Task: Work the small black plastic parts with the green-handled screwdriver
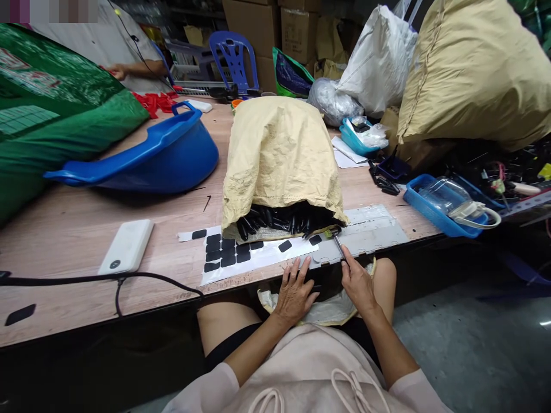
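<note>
My right hand [359, 281] is closed around a slim metal-handled tool [338, 244], its dark, crosswise head resting by the grey board [379, 232]. What kind of tool it is I cannot make out. At the table's front edge my left hand [295, 291] has its fingers stretched out and holds nothing I can see. Just beyond both hands, a beige sack [284, 155] lies with its mouth toward me, full of slender black pieces [275, 219]. A white sheet with black rounded stickers [226, 250] lies at its left front. Below the table edge, an open sack [327, 310] rests between my legs.
On the left are a blue scoop-shaped basin [172, 155], a white power bank [127, 246] with a black cable [159, 276], and a green bag [64, 109]. A blue tray [443, 203] holds a clear container at right. Large sacks [473, 74] stand behind it. Another person's arm [142, 69] shows far left.
</note>
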